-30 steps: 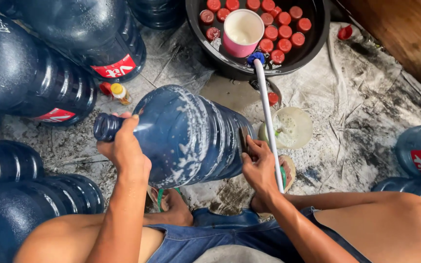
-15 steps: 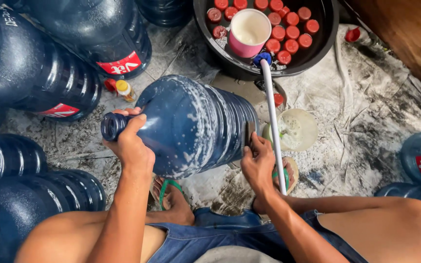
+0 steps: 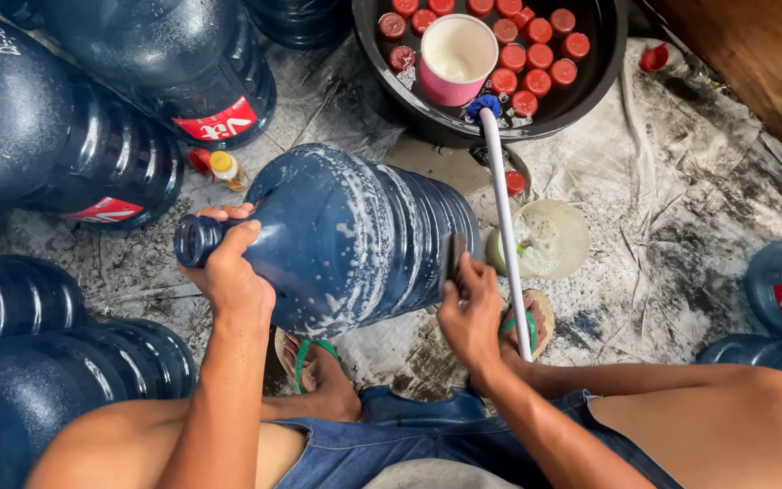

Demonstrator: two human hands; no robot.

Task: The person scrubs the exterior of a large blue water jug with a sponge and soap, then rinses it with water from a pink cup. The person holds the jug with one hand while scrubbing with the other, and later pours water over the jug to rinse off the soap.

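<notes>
While left hand (image 3: 228, 272) clamps the soapy ribbed jug's (image 3: 355, 240) neck, right hand (image 3: 468, 317) pinches a scrubber (image 3: 452, 258).

Bare arms, blue denim shorts (image 3: 427, 444), green-strap flip-flops (image 3: 305, 349); no sleeves.

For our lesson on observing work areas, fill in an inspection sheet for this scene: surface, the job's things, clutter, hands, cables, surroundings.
Surface: grey, stained wet floor.
Job's things: soapy blue water jug on its side; dark scrub pad against its base.
Clutter: black basin of red caps with a pink cup; white pole; small yellow-capped bottle.
Hands: left hand grips the jug's neck; right hand presses the pad.
Cables: nothing seen.
Surroundings: stacked blue jugs, wooden boards.
</notes>
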